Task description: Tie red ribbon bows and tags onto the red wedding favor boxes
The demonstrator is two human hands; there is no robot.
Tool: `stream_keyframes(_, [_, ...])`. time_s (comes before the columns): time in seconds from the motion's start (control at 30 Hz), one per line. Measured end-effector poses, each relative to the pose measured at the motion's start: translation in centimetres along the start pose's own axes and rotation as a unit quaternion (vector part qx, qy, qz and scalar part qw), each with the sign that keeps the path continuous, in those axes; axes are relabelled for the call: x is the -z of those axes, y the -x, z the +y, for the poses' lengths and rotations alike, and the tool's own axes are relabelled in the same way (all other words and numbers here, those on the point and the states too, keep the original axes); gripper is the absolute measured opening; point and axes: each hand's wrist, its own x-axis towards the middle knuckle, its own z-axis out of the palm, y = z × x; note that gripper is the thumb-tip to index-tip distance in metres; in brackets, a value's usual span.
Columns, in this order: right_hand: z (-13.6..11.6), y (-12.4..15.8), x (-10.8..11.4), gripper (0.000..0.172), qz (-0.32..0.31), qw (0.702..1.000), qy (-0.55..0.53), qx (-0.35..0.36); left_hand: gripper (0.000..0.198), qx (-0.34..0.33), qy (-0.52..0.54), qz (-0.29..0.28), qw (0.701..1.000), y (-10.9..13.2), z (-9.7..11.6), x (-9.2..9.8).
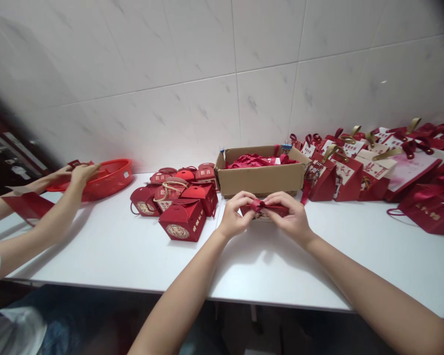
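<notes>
1. We have our left hand (237, 215) closed, its thumb and fingers pinching the dark red ribbon (258, 204) from one side.
2. Our right hand (290, 215) is closed on it from the other side; we cannot tell how much of the box each hand grips.
3. The small red box (279, 210) is between our hands, under the ribbon, in front of the carton and mostly hidden by our fingers.
4. Just behind, we see the brown carton (261, 183), with loose red ribbons (257, 160) inside and a blue clip (287, 146) on its rim.
5. To our left, red gift boxes (183, 220) cluster on the white table (163, 268).
6. To our right stand rows of red gift bags (347, 180).
7. Far left, a co-worker's hands (84, 172) are at a red basin (114, 183).
</notes>
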Motion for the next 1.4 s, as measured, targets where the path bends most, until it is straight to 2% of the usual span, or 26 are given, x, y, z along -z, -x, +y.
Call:
stream_keyframes(0.17, [-0.2, 0.1, -0.2, 0.006, 0.017, 1.000, -0.002, 0.006, 0.005, 0.004, 0.000, 0.003, 1.000, 0.0, 0.2, -0.1])
stream_keyframes(0.37, [-0.7, 0.1, -0.4, 0.009, 0.036, 0.999, -0.030, -0.023, 0.004, 0.019, 0.018, 0.011, 1.000, 0.0, 0.4, -0.4])
stream_keyframes(0.57, [0.0, 0.0, -0.2, 0.009, 0.013, 0.995, -0.078, -0.056, 0.004, 0.031, 0.035, 0.001, 0.999, 0.2, -0.3, -0.5])
stream_keyframes(0.7, [0.0, 0.0, -0.3, 0.009, 0.021, 0.995, -0.078, -0.063, 0.040, 0.052, 0.053, 0.000, 0.997, 0.4, -1.2, -0.5])
stream_keyframes(0.77, [-0.1, 0.0, -0.4, 0.009, 0.026, 0.994, -0.080, -0.070, 0.050, 0.060, 0.061, -0.002, 0.996, 0.5, -1.4, -0.6])
stream_keyframes(0.87, [-0.2, 0.0, -0.4, 0.010, 0.035, 0.991, -0.087, -0.094, 0.054, 0.059, 0.046, 0.006, 0.997, 0.5, -1.5, -1.0])
stream_keyframes(0.97, [-0.5, -0.3, -0.1, 0.013, 0.070, 0.986, -0.085, -0.127, 0.060, 0.064, 0.017, 0.013, 0.998, 0.7, -1.8, -1.4])
stream_keyframes(1.1, [-0.6, -1.2, 0.6, 0.021, 0.107, 0.974, -0.074, -0.186, 0.062, 0.099, 0.017, -0.011, 0.995, 0.9, -2.9, -1.7])
stream_keyframes(1.3, [2.4, -1.0, 0.6, 0.046, 0.102, 0.973, -0.024, -0.208, 0.074, 0.161, 0.072, -0.078, 0.981, 1.5, -5.0, -2.3])
stream_keyframes(1.4, [3.7, -0.5, 0.4, 0.051, 0.094, 0.969, -0.023, -0.225, 0.075, 0.163, 0.070, -0.064, 0.982, 1.4, -5.2, -2.3])
